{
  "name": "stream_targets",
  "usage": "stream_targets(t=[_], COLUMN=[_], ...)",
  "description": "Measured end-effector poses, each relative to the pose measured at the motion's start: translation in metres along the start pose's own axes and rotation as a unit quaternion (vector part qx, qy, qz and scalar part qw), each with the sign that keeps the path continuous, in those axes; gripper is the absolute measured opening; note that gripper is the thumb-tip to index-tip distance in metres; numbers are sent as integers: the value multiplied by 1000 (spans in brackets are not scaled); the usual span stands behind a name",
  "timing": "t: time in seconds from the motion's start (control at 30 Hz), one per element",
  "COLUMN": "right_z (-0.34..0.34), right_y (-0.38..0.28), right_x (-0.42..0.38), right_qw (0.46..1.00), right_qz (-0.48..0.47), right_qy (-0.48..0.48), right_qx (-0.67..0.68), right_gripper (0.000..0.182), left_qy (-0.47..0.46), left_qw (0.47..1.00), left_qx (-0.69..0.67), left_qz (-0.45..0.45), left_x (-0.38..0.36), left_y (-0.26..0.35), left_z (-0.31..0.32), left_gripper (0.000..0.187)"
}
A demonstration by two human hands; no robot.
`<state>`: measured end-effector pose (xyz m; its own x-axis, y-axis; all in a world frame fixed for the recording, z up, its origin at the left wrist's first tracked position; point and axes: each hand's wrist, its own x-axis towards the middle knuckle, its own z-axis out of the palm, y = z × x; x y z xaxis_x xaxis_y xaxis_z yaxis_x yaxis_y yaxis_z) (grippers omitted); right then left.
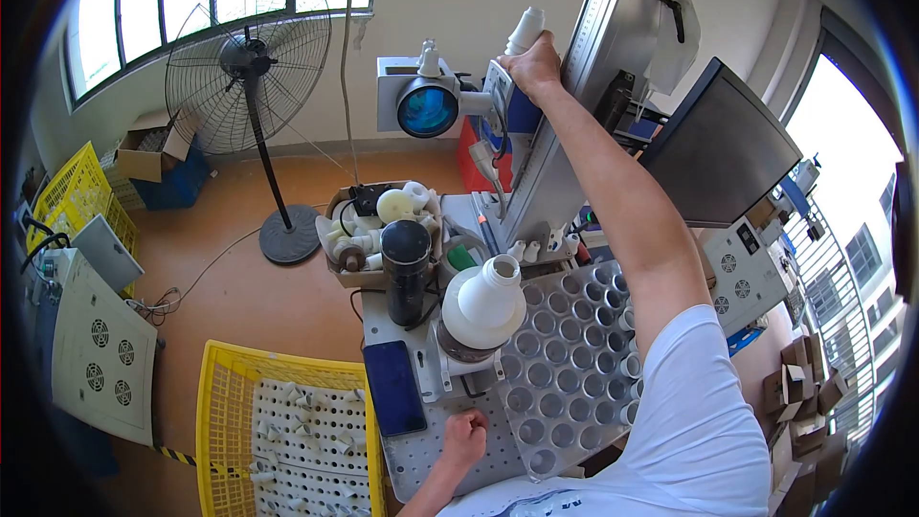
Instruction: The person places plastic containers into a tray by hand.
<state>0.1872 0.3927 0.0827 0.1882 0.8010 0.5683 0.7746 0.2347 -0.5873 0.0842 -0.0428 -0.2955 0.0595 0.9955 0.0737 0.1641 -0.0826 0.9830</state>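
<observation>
My right hand (533, 67) is stretched far up beside the metal column, its fingers closed round the lower part of a white plastic fitting (526, 32) above the blue-and-white laser unit. Below, my left hand (464, 438) rests as a closed fist over the perforated metal plate (412, 464), with nothing showing in it. A dark phone (394, 388) lies beside that fist. In the middle, a large white stepped plastic part (484, 302) sits upright on a fixture. A similar small white fitting (429, 59) stands on top of the lens head (427, 107).
To the right lies a tray of round holes (565, 378), with a monitor (723, 148) behind. A black cylinder (406, 273) stands by a carton of white parts (359, 278). On the left are a yellow crate (215, 421) of small fittings and a floor fan (254, 67).
</observation>
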Motion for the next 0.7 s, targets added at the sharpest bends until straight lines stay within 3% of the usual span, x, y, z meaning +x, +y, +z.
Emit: stream_targets(t=[0.37, 0.47, 0.5, 0.63, 0.7], right_z=[-10, -30, -44, -132, -179], right_y=[-6, -11, -15, -33, -35], right_x=[-1, 1, -7, -79, -145], right_qw=[999, 986, 986, 932, 926], right_qz=[-31, -62, -61, -217, -223], right_qy=[23, -12, -15, -123, -169], right_qx=[38, 154, 153, 265, 255], right_gripper=[68, 68, 68, 66, 66], left_qy=[14, 20, 26, -8, -7], left_qw=[999, 999, 999, 1000, 999], left_qx=[14, 8, 5, 15, -37], left_qz=[28, 37, 48, 24, -22], left_x=[-1, -2, -2, -6, -9], left_y=[0, -2, -3, -1, 9], left_z=[2, 4, 5, 2, 3], left_gripper=[18, 20, 20, 24, 30])
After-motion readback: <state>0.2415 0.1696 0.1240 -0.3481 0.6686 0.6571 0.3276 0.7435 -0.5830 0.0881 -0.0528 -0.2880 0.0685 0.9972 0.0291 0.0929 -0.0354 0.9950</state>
